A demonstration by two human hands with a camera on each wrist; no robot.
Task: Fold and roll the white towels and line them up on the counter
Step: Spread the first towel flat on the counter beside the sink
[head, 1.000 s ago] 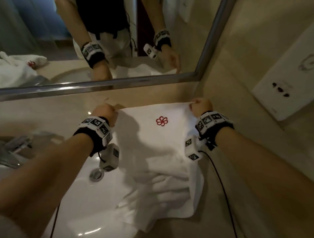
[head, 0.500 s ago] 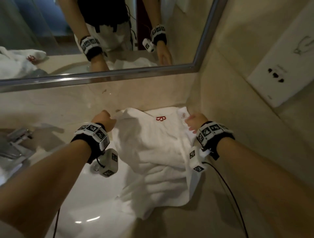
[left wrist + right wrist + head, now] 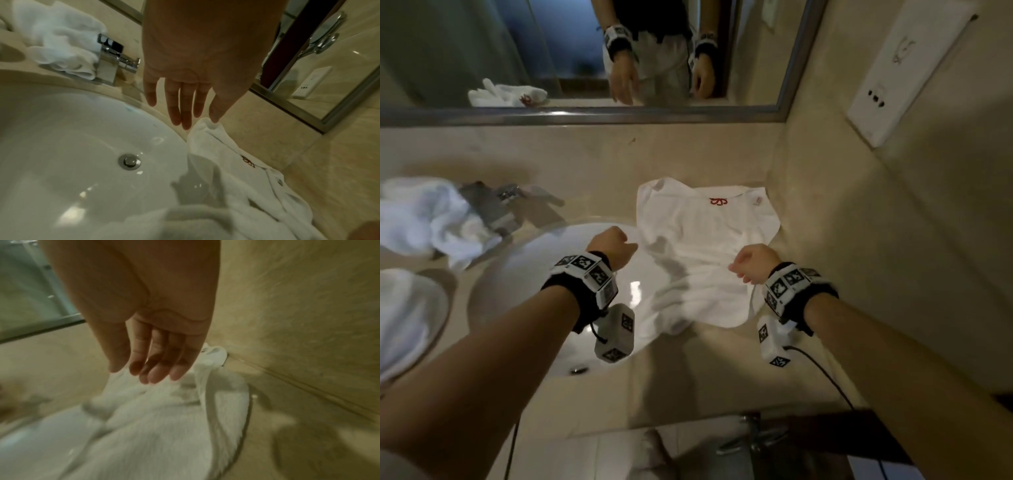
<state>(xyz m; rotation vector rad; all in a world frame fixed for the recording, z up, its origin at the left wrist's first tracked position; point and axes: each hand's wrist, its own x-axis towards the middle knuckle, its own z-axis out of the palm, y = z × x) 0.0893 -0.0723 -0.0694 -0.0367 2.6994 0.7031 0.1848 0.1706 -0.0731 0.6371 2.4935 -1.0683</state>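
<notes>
A white towel (image 3: 705, 246) with a red flower logo (image 3: 718, 201) lies spread on the beige counter (image 3: 722, 370), its near left part hanging over the sink rim. In the left wrist view the towel (image 3: 236, 162) drapes beside the basin. My left hand (image 3: 616, 248) hovers above the sink edge left of the towel, fingers straight and holding nothing (image 3: 183, 104). Over the towel's near right part hangs my right hand (image 3: 750, 263), fingers relaxed and empty (image 3: 152, 363), with the towel (image 3: 164, 426) just below.
A white sink (image 3: 544, 294) with a chrome faucet (image 3: 496, 205) sits left of the towel. A crumpled white towel (image 3: 428, 219) lies by the faucet, and another (image 3: 404, 315) at the far left. A mirror (image 3: 585, 54) and side wall (image 3: 893, 240) bound the counter.
Both hands have let go of the towel's far corners and pulled back toward me. The towel now lies flat on the counter. The head view has shifted up and left.
</notes>
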